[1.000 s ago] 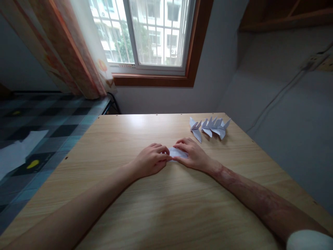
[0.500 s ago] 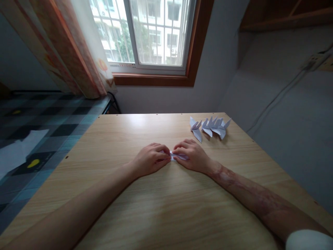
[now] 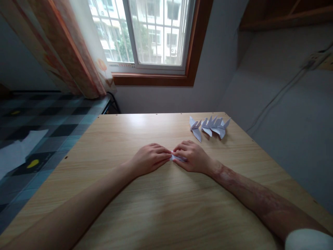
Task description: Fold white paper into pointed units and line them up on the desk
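Observation:
A small folded piece of white paper lies on the wooden table between my two hands, mostly covered by them. My left hand is closed, its thumb and fingertips pressed together at the paper's left end. From the other side, my right hand pinches the paper between thumb and fingers. The fingertips of both hands almost meet. Behind my right hand stand several folded paper cranes in a tight row, with one more paper crane just left of them.
The light wooden table reaches to the wall under a barred window. On the left, a checked bed carries loose white sheets of paper. A cable runs down the right wall.
My left fingers have flattened and straightened, and their tips have slid slightly right over the paper's left end. My right hand keeps its pinch almost in place. The cranes stay put.

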Available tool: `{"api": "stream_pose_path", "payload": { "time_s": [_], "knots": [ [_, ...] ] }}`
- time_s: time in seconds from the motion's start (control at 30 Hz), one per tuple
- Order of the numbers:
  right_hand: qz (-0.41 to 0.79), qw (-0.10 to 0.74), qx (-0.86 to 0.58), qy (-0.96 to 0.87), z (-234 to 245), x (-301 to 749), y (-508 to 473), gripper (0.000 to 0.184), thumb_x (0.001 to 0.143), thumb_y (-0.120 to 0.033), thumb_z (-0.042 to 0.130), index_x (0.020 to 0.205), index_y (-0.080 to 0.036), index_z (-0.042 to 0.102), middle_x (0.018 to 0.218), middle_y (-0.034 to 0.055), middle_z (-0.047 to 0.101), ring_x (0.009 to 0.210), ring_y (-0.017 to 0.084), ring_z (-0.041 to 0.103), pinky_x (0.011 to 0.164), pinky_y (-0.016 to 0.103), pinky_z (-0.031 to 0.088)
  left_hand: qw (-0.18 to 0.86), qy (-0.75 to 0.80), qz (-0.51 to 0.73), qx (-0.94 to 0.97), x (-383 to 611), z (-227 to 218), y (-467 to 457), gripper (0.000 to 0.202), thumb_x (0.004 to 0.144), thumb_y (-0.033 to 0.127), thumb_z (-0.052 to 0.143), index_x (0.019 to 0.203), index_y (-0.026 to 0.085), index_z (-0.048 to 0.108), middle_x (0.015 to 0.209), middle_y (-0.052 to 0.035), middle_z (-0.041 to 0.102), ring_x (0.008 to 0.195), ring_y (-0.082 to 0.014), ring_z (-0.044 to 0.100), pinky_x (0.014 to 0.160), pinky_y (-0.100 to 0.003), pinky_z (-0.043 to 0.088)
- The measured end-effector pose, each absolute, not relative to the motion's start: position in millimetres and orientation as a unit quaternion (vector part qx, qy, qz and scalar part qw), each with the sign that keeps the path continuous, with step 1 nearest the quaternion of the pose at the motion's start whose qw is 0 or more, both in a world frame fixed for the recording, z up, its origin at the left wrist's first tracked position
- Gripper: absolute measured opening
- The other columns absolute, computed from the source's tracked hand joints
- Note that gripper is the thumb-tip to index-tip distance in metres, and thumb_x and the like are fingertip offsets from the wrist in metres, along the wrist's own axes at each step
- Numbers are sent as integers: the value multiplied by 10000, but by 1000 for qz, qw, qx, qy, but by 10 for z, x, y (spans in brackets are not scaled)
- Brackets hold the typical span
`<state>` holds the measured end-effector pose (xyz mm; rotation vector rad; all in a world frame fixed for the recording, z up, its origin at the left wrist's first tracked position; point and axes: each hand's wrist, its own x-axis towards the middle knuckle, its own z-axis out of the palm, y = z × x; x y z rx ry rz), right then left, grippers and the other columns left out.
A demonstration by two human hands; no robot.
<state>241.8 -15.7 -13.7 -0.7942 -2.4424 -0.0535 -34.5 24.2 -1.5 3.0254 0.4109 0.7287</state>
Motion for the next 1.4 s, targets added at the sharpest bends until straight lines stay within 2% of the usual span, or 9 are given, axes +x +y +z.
{"api": "stream_pose_path", "payload": {
  "time_s": [0.2, 0.53, 0.87, 1.1, 1.27, 1.4],
  "knots": [
    [-63, 283, -274, -917, -130, 2424, -176, 163, 1091, -318, 678, 1188, -227, 772, 1097, 84, 840, 953, 255, 735, 898, 440, 551, 5, 124, 220, 968, -363, 23, 260, 242, 1114, 280, 606, 1256, 280, 801, 1246, -61, 828, 1063, -226, 775, 976, -379, 578],
    [-72, 285, -266, -918, -150, 2417, -168, 124, 1093, -259, 668, 1103, -238, 789, 1146, 68, 849, 930, 241, 734, 880, 435, 538, 77, 156, 239, 955, -377, -14, 291, 226, 1091, 299, 654, 1243, 320, 819, 1220, -43, 826, 1046, -215, 774, 956, -364, 582],
    [-36, 299, -283, -911, -176, 2421, -152, 159, 1101, -257, 643, 1041, -241, 789, 1058, 69, 830, 934, 232, 727, 896, 417, 537, 74, 161, 241, 954, -368, 5, 277, 203, 1109, 321, 629, 1148, 277, 823, 1173, -44, 839, 1014, -211, 779, 943, -358, 576],
    [-6, 314, -293, -903, -175, 2402, -155, 103, 1071, -259, 693, 997, -242, 762, 1036, 63, 820, 913, 231, 728, 895, 410, 535, 67, 165, 246, 953, -361, -2, 276, 216, 1114, 273, 593, 1114, 249, 807, 1143, -50, 840, 990, -202, 778, 922, -348, 586],
    [26, 319, -308, -896, -180, 2390, -153, 83, 1073, -227, 672, 1041, -248, 745, 1091, 65, 826, 958, 238, 735, 914, 407, 550, 51, 171, 250, 952, -363, 0, 277, 196, 1110, 282, 606, 1093, 239, 796, 1139, -47, 839, 977, -199, 780, 914, -349, 586],
    [57, 311, -316, -895, -185, 2390, -144, 51, 1055, -208, 688, 1069, -247, 717, 1229, 72, 825, 1096, 254, 750, 998, 420, 556, 43, 182, 257, 948, -367, -10, 273, 199, 1106, 285, 604, 1094, 249, 800, 1178, -47, 835, 1009, -202, 788, 942, -363, 589]
  ]
}}
